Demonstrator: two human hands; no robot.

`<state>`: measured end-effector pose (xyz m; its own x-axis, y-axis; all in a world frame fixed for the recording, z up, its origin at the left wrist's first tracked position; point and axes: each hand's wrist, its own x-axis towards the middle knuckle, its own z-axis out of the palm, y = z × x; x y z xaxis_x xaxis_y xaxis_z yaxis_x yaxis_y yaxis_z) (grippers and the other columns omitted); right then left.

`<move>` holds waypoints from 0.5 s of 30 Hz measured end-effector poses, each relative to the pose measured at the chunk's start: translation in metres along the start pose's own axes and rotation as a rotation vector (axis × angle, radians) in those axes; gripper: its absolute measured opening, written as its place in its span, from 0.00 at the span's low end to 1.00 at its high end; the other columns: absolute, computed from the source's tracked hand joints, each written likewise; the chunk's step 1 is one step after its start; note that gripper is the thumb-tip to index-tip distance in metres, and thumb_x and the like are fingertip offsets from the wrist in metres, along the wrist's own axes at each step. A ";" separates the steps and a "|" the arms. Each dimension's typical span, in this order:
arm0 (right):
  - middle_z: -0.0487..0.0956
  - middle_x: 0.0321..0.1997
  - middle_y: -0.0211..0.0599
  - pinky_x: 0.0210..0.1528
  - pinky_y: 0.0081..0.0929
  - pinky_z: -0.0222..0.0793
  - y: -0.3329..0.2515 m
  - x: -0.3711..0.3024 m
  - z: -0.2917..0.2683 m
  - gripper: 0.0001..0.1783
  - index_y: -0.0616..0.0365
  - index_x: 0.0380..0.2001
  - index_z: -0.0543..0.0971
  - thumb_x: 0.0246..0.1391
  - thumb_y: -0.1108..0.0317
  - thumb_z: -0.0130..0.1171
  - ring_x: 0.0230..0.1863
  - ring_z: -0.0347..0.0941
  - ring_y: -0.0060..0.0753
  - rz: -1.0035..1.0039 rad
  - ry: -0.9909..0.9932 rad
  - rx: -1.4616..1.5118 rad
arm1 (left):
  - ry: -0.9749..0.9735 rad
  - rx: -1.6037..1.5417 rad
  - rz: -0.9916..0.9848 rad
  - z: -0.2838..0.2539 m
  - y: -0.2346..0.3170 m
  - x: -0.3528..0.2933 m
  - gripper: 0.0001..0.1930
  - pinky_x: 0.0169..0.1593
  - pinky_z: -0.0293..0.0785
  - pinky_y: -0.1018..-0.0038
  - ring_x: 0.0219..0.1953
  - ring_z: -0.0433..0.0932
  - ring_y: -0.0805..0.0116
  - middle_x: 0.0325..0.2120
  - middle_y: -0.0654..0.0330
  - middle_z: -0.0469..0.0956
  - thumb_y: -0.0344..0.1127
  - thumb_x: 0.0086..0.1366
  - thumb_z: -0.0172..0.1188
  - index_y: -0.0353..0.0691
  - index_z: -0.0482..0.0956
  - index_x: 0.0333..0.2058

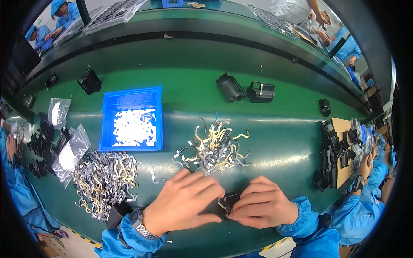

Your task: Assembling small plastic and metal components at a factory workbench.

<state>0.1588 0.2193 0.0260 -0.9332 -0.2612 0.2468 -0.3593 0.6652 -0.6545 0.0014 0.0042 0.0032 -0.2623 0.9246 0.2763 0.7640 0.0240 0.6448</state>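
Note:
Close to the table's front edge, my right hand (pixel 263 204) is closed, its fingertips pinching a small black plastic part (pixel 231 200) with a short cream strip cable (pixel 222 204) at its left side. My left hand (pixel 185 201), with a metal-banded watch on its wrist, is just left of that part. Its thumb and index finger are apart, and I see nothing between them. Beyond both hands lies a loose pile of short cream and grey cables (pixel 215 148) with white ends. My fingers cover much of the black part.
A blue bin (pixel 160 124) holds many small white pieces. Left of my left hand is a larger cable heap (pixel 105 182), beside clear plastic bags (pixel 72 155) and black parts. Black housings (pixel 261 92) stand at the back; more (pixel 329 155) line the right, near co-workers in blue sleeves.

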 end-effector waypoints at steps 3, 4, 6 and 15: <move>0.87 0.40 0.18 0.48 0.29 0.72 0.003 0.000 0.001 0.11 0.47 0.38 0.91 0.50 0.69 0.78 0.41 0.80 0.27 -0.012 0.007 0.018 | 0.004 0.009 0.069 -0.001 -0.001 -0.002 0.18 0.40 0.68 0.68 0.37 0.80 0.68 0.37 0.70 0.81 0.45 0.48 0.82 0.52 0.84 0.35; 0.87 0.40 0.18 0.48 0.29 0.72 0.003 -0.001 0.002 0.11 0.47 0.38 0.91 0.50 0.68 0.78 0.41 0.80 0.27 -0.014 0.014 0.030 | 0.002 0.014 0.074 0.000 0.000 -0.002 0.18 0.40 0.68 0.68 0.37 0.80 0.68 0.37 0.70 0.81 0.45 0.48 0.82 0.52 0.84 0.35; 0.87 0.40 0.18 0.48 0.29 0.72 0.003 -0.001 0.004 0.11 0.46 0.39 0.91 0.50 0.68 0.78 0.41 0.80 0.27 -0.017 0.027 0.039 | 0.032 0.002 0.097 0.001 0.002 -0.002 0.13 0.39 0.67 0.69 0.35 0.79 0.69 0.35 0.71 0.80 0.42 0.50 0.81 0.53 0.86 0.32; 0.83 0.53 0.25 0.55 0.36 0.72 0.004 0.004 0.001 0.24 0.47 0.49 0.87 0.48 0.59 0.81 0.53 0.77 0.38 0.060 0.035 0.041 | 0.034 0.043 0.163 0.005 -0.003 -0.002 0.06 0.41 0.66 0.70 0.35 0.75 0.71 0.32 0.72 0.75 0.37 0.56 0.73 0.50 0.85 0.32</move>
<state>0.1540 0.2203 0.0238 -0.9531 -0.1966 0.2300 -0.3023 0.6494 -0.6978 0.0027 0.0043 -0.0026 -0.1518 0.9044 0.3988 0.8223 -0.1083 0.5586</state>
